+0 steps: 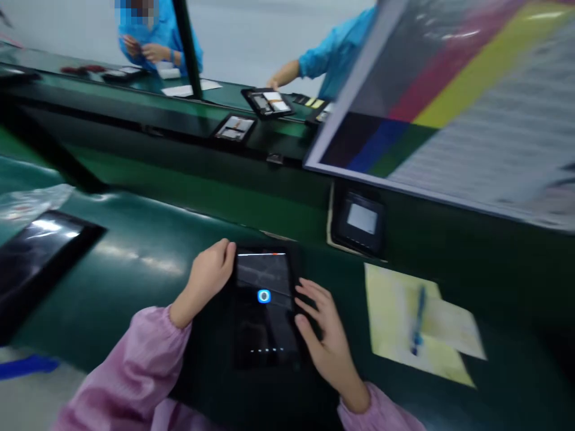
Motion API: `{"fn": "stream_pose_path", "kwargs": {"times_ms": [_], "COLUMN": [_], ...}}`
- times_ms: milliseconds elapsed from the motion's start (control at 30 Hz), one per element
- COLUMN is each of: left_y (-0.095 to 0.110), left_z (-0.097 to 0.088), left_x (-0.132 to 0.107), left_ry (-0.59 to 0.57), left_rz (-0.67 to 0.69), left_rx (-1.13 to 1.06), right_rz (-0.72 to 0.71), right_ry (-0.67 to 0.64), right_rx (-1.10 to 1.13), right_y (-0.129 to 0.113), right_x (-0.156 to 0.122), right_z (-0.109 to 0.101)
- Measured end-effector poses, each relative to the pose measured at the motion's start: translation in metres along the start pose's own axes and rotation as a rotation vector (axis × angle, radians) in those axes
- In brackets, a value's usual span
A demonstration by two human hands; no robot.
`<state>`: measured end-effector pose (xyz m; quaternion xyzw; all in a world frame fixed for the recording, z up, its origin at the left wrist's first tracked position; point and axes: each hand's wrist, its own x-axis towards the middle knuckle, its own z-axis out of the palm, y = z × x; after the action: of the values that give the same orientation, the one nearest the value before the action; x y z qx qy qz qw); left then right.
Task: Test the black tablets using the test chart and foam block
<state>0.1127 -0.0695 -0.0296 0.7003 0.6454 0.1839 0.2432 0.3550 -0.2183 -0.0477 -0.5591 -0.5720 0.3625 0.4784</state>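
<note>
A black tablet (265, 311) lies flat on the dark green bench in front of me, its screen lit with a small blue round icon. My left hand (210, 276) grips the tablet's upper left corner, fingers curled over the edge. My right hand (324, 335) rests against the right edge with its fingers spread and slightly bent toward the screen. Both my sleeves are pink.
A yellow paper (399, 311) with a blue pen (418, 320) lies to the right. A small device (362, 220) sits behind it, and a dark tablet (36, 245) at left. A large colour chart board (458, 96) overhangs. Two people in blue work at the far conveyor (135, 102).
</note>
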Motion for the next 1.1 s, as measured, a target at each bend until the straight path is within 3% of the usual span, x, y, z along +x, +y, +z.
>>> {"fn": "stream_pose_path", "kwargs": {"times_ms": [133,300,633,767,933,1000,1100], "left_y": [-0.005,-0.005,-0.003,-0.006,-0.012,-0.013,-0.013], "left_z": [0.004,0.005,0.015,0.015,0.018,0.019,0.017], "left_x": [-0.003,-0.010,-0.021,-0.022,-0.023,-0.023,-0.024], "left_ry": [0.015,0.017,-0.096,-0.098,-0.098,-0.086,-0.081], "left_rz": [-0.012,-0.025,-0.087,-0.080,-0.071,-0.073,-0.068], "left_rx": [-0.099,-0.273,-0.869,-0.979,-1.042,-1.059,-1.076], "right_rz": [0.054,0.126,0.227,0.260,0.317,0.274,0.288], "right_ry": [-0.148,-0.201,-0.044,-0.016,-0.073,-0.007,0.301], "right_rx": [0.199,0.445,0.765,0.828,0.794,0.679,0.513], "right_y": [-0.005,-0.010,-0.013,-0.010,-0.009,-0.008,-0.001], "right_x": [-0.008,-0.008,-0.003,-0.003,-0.006,-0.004,0.009], "right_z": [0.000,-0.005,-0.012,-0.012,-0.008,-0.013,-0.033]}}
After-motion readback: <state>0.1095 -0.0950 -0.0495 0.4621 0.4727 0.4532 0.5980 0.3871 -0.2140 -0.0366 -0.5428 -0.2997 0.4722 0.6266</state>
